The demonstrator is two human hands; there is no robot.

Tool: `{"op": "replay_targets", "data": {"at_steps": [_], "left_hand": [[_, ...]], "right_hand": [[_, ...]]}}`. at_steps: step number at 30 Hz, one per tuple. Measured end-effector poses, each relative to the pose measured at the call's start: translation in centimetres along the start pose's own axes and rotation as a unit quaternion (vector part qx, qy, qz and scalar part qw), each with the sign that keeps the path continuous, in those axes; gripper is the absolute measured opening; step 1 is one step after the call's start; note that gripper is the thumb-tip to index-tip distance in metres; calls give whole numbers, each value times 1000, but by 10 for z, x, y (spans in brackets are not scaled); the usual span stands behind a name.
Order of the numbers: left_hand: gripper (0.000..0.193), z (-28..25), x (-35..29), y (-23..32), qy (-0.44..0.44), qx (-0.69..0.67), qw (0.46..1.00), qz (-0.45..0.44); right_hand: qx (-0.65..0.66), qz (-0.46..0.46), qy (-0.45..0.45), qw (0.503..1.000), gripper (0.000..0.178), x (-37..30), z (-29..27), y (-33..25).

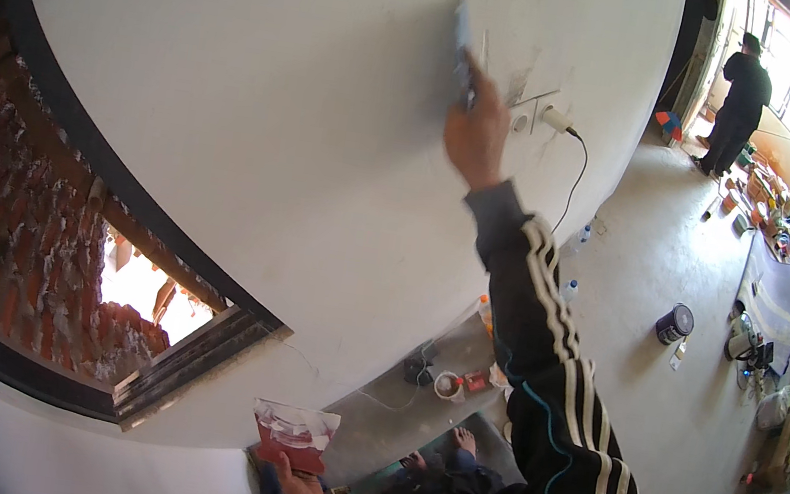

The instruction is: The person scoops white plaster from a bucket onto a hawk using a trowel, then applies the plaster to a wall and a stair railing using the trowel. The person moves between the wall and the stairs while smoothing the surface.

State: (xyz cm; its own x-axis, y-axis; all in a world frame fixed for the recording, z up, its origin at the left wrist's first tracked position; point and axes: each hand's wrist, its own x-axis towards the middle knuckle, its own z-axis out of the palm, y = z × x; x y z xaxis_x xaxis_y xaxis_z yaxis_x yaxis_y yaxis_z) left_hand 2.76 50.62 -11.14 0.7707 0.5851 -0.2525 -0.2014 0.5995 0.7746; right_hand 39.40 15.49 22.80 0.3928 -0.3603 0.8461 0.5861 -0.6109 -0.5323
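Observation:
My right hand point(478, 135) is raised and closed around the handle of a putty knife point(462, 34), its blade set edge-on against the white wall point(263, 107). Right of it, a wall socket point(520, 121) has dark smudges and lines above it. A pale plug point(558, 120) with a black cable is pushed in beside the socket. Low down, my left hand point(296, 482) grips a wide red spreader point(294, 447) from below. White putty point(298, 419) is smeared over the spreader's face. That hand is apart from the wall.
A dark-framed window opening point(196, 366) onto brickwork lies at left. Bare feet point(466, 441) show below on a greenish board. A white tub point(447, 386) and a dark bucket point(675, 324) stand on the floor. Far right, a person point(742, 99) in dark clothes stands near scattered tools.

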Motion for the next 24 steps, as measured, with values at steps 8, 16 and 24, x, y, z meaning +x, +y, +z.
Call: {"op": "replay_targets", "data": {"at_steps": [8,16,24], "left_hand": [[58,-7,13,-13,-41,26,998,-36],[58,-10,4,3,-56,17,998,-5],[59,-24,-12,3,22,11,1000,4]], "right_hand": [[117,41,-240,963,72,-214,12,-74],[81,-6,-74,994,69,-110,-55,-5],[-131,-313,-121,933,67,80,-63,52]]}}
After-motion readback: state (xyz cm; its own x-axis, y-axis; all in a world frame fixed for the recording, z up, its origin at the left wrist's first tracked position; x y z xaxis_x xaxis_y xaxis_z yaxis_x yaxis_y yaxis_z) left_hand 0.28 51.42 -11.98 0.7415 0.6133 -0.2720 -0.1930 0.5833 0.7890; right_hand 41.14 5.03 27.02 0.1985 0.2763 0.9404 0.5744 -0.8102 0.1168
